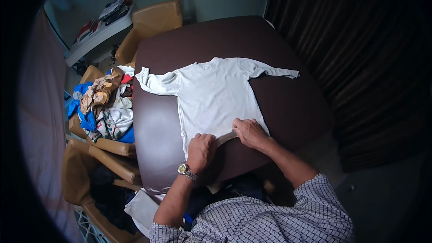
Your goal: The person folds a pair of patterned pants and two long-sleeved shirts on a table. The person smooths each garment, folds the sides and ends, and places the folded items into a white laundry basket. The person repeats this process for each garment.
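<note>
A white long-sleeved shirt [216, 94] lies spread on the dark brown table [157, 121], its neck toward the far side and its sleeves out to both sides. The left sleeve is bent and bunched at its cuff; the right one stretches outward. At the near hem, my left hand [201, 151] is closed on the cloth, with a metal watch [186, 171] on that wrist. My right hand [250, 132] grips the same hem farther right, fingers curled in. Between the two hands the hem edge curves slightly upward off the table's near part.
Left of the table, a tan chair [112, 145] carries a heap of mixed clothes [105, 103]. Another tan chair [74, 162] with dark cloth stands nearer. A third chair [157, 16] is at the far left, by a white shelf [101, 31]. Dark curtains [360, 63] hang at right.
</note>
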Action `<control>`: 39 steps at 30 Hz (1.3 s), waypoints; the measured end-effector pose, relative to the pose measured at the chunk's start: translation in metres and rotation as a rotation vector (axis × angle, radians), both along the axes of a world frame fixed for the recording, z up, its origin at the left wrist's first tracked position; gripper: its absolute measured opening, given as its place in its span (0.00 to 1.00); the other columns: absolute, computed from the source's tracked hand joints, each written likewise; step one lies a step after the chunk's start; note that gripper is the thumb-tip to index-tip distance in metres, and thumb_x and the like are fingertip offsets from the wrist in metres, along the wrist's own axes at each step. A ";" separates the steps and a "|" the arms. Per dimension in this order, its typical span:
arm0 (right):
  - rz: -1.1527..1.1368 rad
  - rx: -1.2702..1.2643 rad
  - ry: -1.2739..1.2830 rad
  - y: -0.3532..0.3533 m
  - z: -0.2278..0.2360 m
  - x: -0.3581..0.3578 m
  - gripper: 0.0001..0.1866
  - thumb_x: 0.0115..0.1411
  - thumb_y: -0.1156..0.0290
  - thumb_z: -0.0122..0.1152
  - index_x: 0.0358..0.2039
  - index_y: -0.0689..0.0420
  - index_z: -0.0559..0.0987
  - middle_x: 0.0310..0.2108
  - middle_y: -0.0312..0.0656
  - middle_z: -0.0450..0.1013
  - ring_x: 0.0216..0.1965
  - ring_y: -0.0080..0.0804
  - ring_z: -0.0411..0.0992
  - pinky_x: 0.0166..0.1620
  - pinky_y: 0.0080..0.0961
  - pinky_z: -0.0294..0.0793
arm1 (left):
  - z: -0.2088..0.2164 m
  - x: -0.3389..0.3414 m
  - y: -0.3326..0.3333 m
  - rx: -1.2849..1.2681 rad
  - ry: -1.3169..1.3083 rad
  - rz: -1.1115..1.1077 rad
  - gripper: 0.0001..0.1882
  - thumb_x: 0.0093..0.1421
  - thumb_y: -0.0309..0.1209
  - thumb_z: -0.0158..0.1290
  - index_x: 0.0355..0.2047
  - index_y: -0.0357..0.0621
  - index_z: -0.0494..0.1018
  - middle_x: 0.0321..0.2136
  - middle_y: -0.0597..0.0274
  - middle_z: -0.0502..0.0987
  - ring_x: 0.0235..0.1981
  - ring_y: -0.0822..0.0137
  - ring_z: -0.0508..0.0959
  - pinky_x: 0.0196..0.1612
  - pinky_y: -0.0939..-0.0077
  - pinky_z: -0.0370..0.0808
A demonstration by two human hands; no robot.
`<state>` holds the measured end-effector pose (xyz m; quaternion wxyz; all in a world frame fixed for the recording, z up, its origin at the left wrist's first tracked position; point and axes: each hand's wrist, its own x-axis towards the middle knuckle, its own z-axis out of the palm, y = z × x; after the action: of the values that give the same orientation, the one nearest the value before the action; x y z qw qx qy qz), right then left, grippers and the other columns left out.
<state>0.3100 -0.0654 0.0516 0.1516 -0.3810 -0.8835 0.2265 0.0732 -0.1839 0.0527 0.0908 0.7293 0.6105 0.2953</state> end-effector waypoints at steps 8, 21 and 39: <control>-0.048 0.371 0.261 -0.022 0.009 -0.009 0.06 0.67 0.74 0.62 0.44 0.54 0.80 0.41 0.42 0.78 0.48 0.49 0.76 0.52 0.46 0.74 | -0.007 -0.021 0.028 -0.213 -0.221 0.155 0.12 0.72 0.37 0.62 0.43 0.39 0.85 0.29 0.45 0.86 0.31 0.48 0.88 0.37 0.58 0.82; 0.085 0.321 0.167 -0.035 -0.004 -0.005 0.08 0.64 0.73 0.67 0.44 0.54 0.86 0.44 0.38 0.77 0.50 0.44 0.74 0.53 0.43 0.73 | -0.010 -0.026 0.035 -0.260 -0.294 0.184 0.15 0.73 0.38 0.61 0.44 0.37 0.85 0.30 0.47 0.87 0.31 0.55 0.87 0.38 0.62 0.81; 0.085 0.269 0.012 -0.072 -0.009 0.011 0.02 0.67 0.71 0.64 0.39 0.53 0.83 0.38 0.41 0.74 0.44 0.44 0.73 0.49 0.42 0.71 | 0.008 -0.020 0.021 -0.282 -0.353 0.105 0.12 0.70 0.38 0.63 0.42 0.41 0.85 0.30 0.46 0.86 0.34 0.44 0.87 0.40 0.53 0.82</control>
<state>0.3214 -0.1374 0.0429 0.1969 -0.3181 -0.9203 0.1143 0.0531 -0.1631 0.0608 0.2817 0.6136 0.6576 0.3342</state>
